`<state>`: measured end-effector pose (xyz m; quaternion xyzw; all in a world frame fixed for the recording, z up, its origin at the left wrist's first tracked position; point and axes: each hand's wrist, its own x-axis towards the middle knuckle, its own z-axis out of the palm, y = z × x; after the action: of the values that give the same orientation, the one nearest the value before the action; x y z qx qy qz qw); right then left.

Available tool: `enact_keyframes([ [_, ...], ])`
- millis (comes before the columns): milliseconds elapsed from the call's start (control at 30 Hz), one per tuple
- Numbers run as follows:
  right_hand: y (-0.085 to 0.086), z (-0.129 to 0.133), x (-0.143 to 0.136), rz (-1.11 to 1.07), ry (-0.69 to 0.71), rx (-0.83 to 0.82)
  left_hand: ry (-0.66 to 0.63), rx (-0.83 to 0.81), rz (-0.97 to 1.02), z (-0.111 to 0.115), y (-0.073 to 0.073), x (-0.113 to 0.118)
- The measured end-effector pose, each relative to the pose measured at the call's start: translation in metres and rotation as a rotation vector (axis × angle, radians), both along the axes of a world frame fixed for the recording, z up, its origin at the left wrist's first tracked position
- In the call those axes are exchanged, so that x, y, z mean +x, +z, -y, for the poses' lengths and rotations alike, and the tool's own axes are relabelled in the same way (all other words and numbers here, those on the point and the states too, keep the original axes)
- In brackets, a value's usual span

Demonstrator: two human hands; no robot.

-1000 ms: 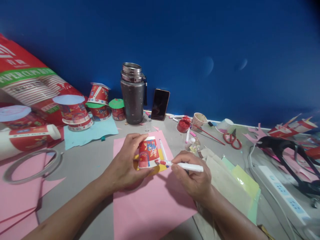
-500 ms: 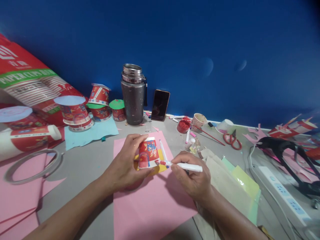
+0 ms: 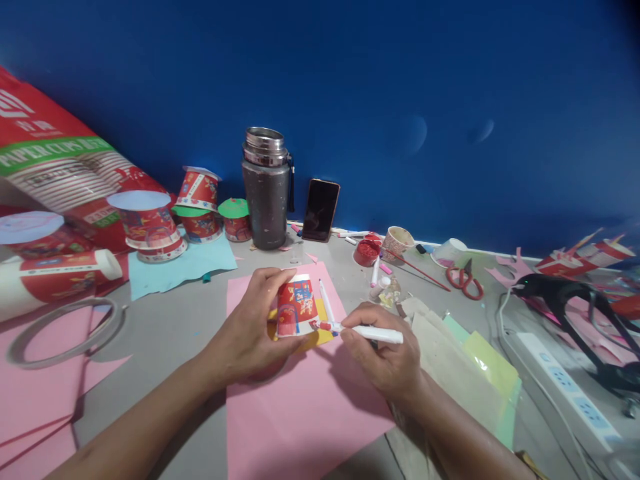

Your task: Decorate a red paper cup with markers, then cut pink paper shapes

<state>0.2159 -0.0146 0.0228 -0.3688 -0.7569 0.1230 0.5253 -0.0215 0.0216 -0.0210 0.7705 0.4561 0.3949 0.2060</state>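
A red paper cup with blue and white print is gripped from its left side by my left hand, thumb below and fingers over the top. My right hand pinches a white marker pen, its red tip at the cup's lower right white rim. Beneath both hands lies a pink paper sheet. Behind the cup shows a yellow piece, partly hidden. Another white marker rests on the pink sheet, just right of the cup.
A dark thermos and a propped phone stand by the blue wall. Decorated cups and a tape roll are at left. Red-handled scissors, a power strip and a plastic packet lie at right.
Very little differs. The right hand and marker have shifted very slightly left; the marker tip stays at the cup's lower edge.
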Motion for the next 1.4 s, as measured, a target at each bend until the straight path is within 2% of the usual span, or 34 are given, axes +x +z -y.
enact_keyframes([
  [267, 0.002, 0.003, -0.002, -0.009, 0.048, -0.009, -0.004, -0.044, -0.014, 0.002, 0.003, 0.0],
  [433, 0.002, 0.001, -0.002, 0.011, 0.017, 0.014, -0.012, -0.012, -0.02, 0.001, 0.001, 0.0],
  [767, 0.002, 0.002, 0.001, 0.032, -0.047, 0.003, -0.02, -0.081, 0.026, 0.001, 0.011, 0.002],
  [1400, 0.005, 0.002, 0.002, 0.045, -0.076, -0.008, -0.017, 0.028, 0.003, 0.001, 0.001, 0.001],
])
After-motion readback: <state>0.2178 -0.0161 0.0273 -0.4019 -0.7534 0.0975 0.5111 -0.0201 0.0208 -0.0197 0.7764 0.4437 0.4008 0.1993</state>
